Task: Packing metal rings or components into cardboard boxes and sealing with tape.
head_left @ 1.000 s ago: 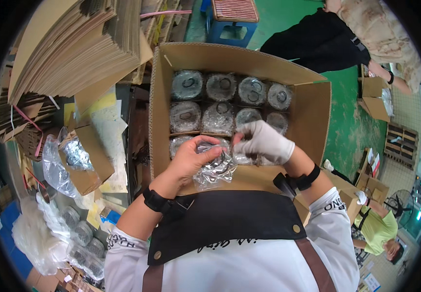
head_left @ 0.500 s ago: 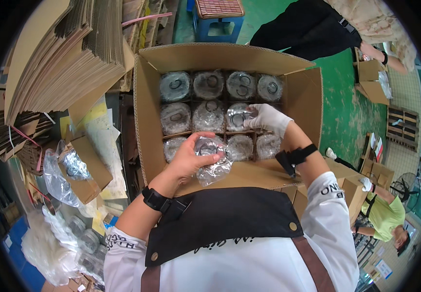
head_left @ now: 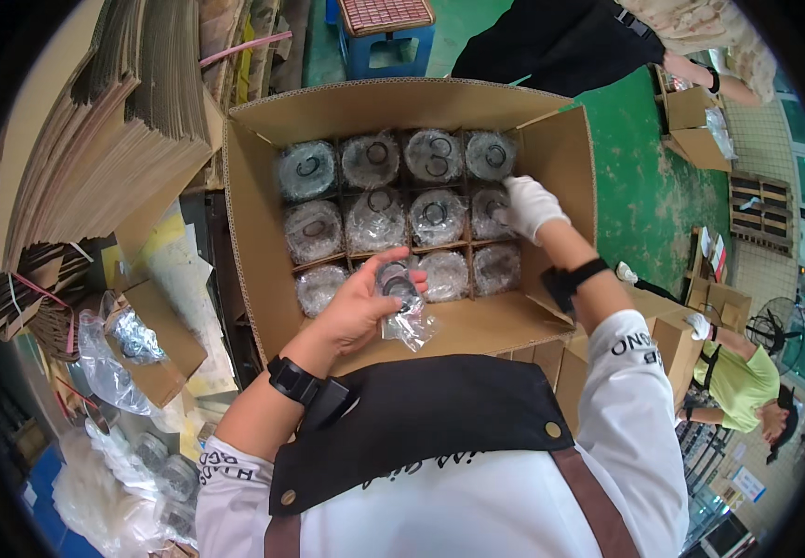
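My bare left hand (head_left: 365, 298) is closed around a small clear plastic bag (head_left: 409, 321) with black rings (head_left: 397, 281) in it, over the near row of an open cardboard box (head_left: 551, 177). My right hand (head_left: 532, 208), in a white glove, has its fingertips at a bubble-wrapped round item (head_left: 490, 212) in the middle row's rightmost cell. Its fingers are drawn together, but what they hold is hidden. Several such wrapped items stand in cells between cardboard dividers (head_left: 403, 186). Black rings (head_left: 435, 213) lie on the tops of many of them.
Stacked cardboard sheets (head_left: 95, 139) rise at the left, above a small carton (head_left: 172, 339) and plastic bags (head_left: 95, 474). A blue stool (head_left: 385, 51) stands beyond the box. One person (head_left: 551, 46) is at the far right, another (head_left: 742, 391) at the right.
My right hand has moved right, from the middle row's third item to its rightmost one, uncovering rings on the third. My left hand still holds the bag. The whole view has shifted slightly.
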`<action>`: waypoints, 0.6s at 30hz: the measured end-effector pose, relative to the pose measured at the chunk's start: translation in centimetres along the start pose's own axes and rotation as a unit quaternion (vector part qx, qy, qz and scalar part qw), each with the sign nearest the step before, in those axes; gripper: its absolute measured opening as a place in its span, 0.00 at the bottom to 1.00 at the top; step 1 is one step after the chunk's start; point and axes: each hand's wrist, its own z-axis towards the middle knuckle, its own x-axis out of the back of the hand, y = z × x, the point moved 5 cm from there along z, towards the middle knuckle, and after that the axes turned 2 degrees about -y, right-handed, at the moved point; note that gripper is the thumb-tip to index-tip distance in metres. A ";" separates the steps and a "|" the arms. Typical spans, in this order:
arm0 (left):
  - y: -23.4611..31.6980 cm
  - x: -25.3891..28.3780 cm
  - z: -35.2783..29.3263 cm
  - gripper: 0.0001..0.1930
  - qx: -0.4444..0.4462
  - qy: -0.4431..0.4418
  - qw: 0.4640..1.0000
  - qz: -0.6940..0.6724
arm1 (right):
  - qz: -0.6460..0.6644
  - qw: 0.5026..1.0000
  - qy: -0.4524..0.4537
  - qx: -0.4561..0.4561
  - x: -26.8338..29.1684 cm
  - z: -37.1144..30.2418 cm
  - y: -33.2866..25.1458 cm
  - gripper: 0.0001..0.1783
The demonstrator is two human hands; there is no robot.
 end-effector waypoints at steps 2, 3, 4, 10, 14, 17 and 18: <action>-0.5 0.6 0.1 0.32 -0.048 0.011 0.999 0.012 | 0.155 0.972 -0.176 0.010 2.3 -1.4 -6.6 0.29; -0.7 0.5 0.1 0.32 -0.045 0.013 0.999 0.012 | 0.279 0.928 -0.239 0.067 1.7 -3.2 -8.7 0.34; -0.7 0.6 0.2 0.32 -0.032 0.046 0.996 0.063 | 0.367 0.881 -0.283 0.099 1.6 -5.0 -10.7 0.37; -1.2 0.0 0.5 0.21 -0.015 0.105 0.988 0.111 | 0.466 0.818 -0.336 -0.040 0.5 -7.6 -9.9 0.15; -1.6 -0.4 0.6 0.20 0.028 0.080 0.994 0.066 | 0.487 0.794 -0.351 -0.098 0.3 -7.6 -7.5 0.10; -2.1 0.4 0.8 0.19 0.042 0.099 0.989 0.106 | 0.555 0.750 -0.354 -0.071 -0.5 -7.9 -6.6 0.07; -1.8 0.6 0.7 0.19 0.047 0.129 0.984 0.113 | 0.560 0.746 -0.352 -0.081 -0.7 -7.9 -5.7 0.06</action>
